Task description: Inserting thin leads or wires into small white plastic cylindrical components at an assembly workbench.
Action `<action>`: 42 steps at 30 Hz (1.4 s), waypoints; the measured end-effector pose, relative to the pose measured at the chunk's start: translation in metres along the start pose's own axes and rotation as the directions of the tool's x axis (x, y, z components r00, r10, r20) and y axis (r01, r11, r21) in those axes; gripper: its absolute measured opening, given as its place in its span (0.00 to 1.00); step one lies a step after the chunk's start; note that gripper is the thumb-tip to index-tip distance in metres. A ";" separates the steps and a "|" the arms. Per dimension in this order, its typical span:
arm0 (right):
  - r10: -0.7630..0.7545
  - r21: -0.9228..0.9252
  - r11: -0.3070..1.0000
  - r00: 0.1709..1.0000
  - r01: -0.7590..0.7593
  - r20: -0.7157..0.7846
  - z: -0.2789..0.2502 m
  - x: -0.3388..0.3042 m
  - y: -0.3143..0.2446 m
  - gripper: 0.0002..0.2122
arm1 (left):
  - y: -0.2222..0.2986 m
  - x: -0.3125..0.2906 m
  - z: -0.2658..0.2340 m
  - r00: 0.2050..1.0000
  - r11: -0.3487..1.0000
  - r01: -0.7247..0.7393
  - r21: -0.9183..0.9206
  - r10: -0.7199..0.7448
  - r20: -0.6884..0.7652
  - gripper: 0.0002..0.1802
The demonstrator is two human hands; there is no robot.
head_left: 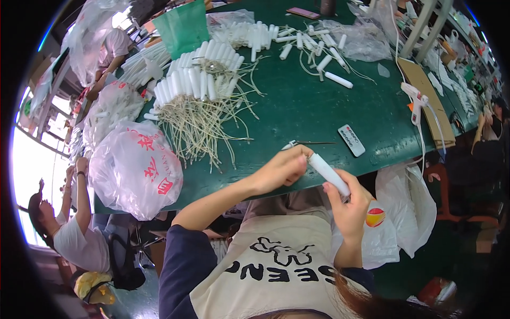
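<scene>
A smooth white tube (328, 174) is tilted over the table's near edge, its lower end wrapped by the fingers and thumb of my right hand (348, 204). At the tube's upper end is my left hand (287, 169), its fingers curled in a pinch; what lies between them is too small to make out. Just beyond my left hand, a thin dark rod (319, 143) lies on the green table (297, 111) near a small white piece (289, 144). A white remote control (351, 141) with small buttons rests to the right.
White tubes (191, 82) with pale wires (196, 127) are piled at the left, and loose ones (338, 80) lie farther back. Bulging plastic bags (135, 170) stand at the left edge. A power strip (414, 95) and cardboard (425, 101) line the right. Another person (79, 234) sits left.
</scene>
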State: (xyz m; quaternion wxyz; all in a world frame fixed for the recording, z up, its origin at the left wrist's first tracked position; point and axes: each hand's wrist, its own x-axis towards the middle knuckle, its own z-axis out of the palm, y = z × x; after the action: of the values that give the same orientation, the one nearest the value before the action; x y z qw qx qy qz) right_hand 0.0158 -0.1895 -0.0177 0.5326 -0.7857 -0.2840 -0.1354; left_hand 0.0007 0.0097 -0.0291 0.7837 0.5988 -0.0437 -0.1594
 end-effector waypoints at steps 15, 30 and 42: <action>-0.049 0.201 0.979 0.990 0.022 0.133 0.031 0.005 0.004 0.17 | 0.084 -0.060 -0.048 0.715 0.795 -0.115 0.596 0.482 -0.505 0.13; 0.049 -0.035 0.998 0.978 -0.043 0.203 0.027 -0.007 0.029 0.07 | 0.121 -0.064 -0.278 0.086 0.382 0.827 0.412 0.639 -0.765 0.34; 0.076 -0.128 0.990 0.982 -0.054 0.172 0.024 0.004 0.032 0.06 | 0.132 -0.061 -0.272 0.073 0.360 0.859 0.363 0.616 -0.784 0.33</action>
State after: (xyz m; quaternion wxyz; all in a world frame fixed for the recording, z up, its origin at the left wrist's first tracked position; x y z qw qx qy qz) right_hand 0.0353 -0.1749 -0.0495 0.4604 -0.8346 -0.2953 -0.0650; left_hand 0.0394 0.3105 0.0279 0.0567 0.8330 0.4908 0.2490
